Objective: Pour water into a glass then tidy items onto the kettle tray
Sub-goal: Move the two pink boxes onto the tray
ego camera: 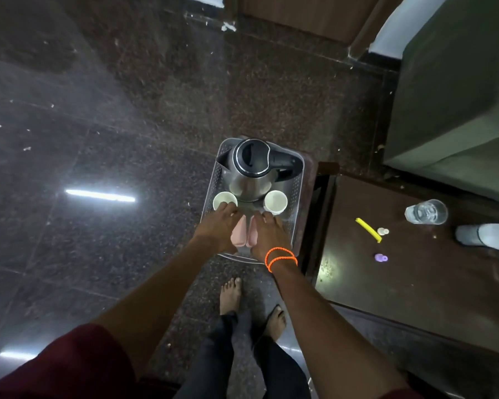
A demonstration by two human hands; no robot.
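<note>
A silver perforated tray holds a steel kettle with a black lid and handle at its far end. In front of the kettle stand two white cups, a left cup and a right cup. Two pink packets lie side by side at the tray's near end. My left hand rests on the left packet, its fingertips by the left cup. My right hand, with orange bands at the wrist, covers the right packet. A glass of water stands on the dark table to the right.
On the table lie a yellow strip, a small white cap, a purple bit and a clear bottle at the right edge. A grey-green furniture block stands beyond. My bare feet are on the dark stone floor.
</note>
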